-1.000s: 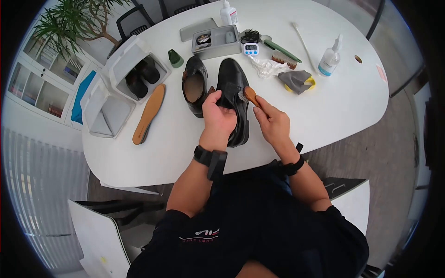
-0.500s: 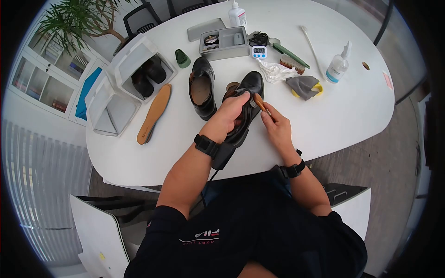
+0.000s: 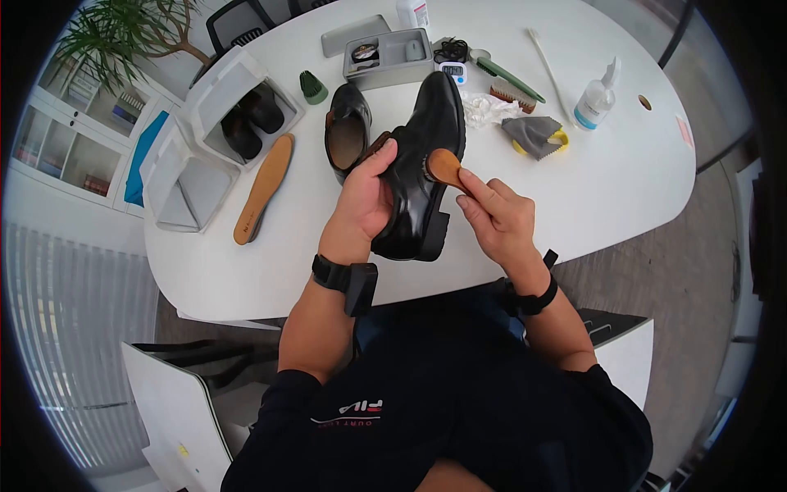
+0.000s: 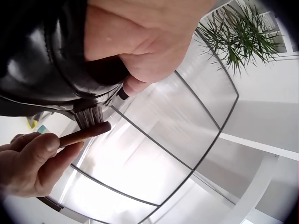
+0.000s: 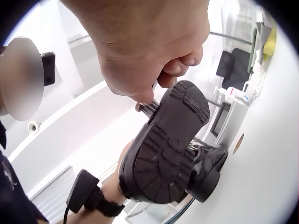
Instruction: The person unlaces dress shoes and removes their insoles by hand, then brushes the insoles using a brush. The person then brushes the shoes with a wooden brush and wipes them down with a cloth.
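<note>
My left hand (image 3: 365, 201) holds a black leather dress shoe (image 3: 410, 184), thumb by its opening, the other fingers hidden by the shoe. The shoe is raised and tilted, toe pointing away; the right wrist view shows its treaded sole (image 5: 161, 151). My right hand (image 3: 502, 220) pinches the handle of a small wooden brush (image 3: 445, 166). In the left wrist view the brush's pale bristles (image 4: 89, 116) meet the shoe's side near the opening. Just left of the held shoe, its black mate (image 3: 347, 131) stands on the table.
A tan insole (image 3: 264, 190) and an open clear shoe box (image 3: 197, 107) holding dark shoes lie left. Behind are a green brush (image 3: 311, 87), a grey tin (image 3: 389, 57) and a timer (image 3: 452, 74). On the right are crumpled tissue (image 3: 488, 109), a grey cloth (image 3: 531, 135) and a spray bottle (image 3: 593, 100).
The shoe has been turned and lifted nearer, its toe swinging out and its outer side and heel showing more. The brush stays against its side, its wooden back now facing up.
</note>
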Motion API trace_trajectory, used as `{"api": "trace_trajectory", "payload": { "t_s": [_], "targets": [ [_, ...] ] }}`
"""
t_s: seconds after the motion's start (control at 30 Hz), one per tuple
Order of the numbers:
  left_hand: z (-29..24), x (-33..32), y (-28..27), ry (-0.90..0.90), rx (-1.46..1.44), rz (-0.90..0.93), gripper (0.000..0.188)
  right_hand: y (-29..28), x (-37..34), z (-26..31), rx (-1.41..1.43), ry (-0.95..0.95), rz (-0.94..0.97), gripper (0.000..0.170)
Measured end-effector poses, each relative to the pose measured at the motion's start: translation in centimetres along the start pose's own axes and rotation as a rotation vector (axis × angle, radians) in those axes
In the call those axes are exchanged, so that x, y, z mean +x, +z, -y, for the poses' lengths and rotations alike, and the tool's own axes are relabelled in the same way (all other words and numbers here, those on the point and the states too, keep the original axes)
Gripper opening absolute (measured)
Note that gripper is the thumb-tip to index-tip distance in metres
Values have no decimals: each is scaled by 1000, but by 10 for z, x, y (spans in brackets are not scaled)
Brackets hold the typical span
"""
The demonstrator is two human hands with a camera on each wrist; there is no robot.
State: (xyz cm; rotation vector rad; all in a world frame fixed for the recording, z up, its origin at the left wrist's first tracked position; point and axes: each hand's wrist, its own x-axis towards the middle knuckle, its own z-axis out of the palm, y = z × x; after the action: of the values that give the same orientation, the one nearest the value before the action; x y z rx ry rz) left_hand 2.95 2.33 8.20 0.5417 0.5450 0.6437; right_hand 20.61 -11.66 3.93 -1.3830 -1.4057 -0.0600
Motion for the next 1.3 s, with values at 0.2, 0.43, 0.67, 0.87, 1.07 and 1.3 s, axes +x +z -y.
{"api": "trace_trajectory", "payload": {
  "t_s": [0.2,0.43,0.67,0.87,1.07,1.3],
  "targets": [
    [-20,-14,9,108,-8,56,38,-15,-2,26,23,-348,256,46],
    [-34,-30,27,413,-55,32,41,-9,6,58,50,-388,220,48],
    [-55,-45,20,519,-361,108,41,7,6,57,26,-361,37,49],
    [-68,-59,14,548,-454,28,42,15,2,67,33,-487,115,48],
    [-74,-67,-8,500,-594,315,45,30,-3,88,359,-346,40,52],
    [-91,-77,-17,622,-569,654,50,54,-31,100,1241,601,197,44]
  ]
}}
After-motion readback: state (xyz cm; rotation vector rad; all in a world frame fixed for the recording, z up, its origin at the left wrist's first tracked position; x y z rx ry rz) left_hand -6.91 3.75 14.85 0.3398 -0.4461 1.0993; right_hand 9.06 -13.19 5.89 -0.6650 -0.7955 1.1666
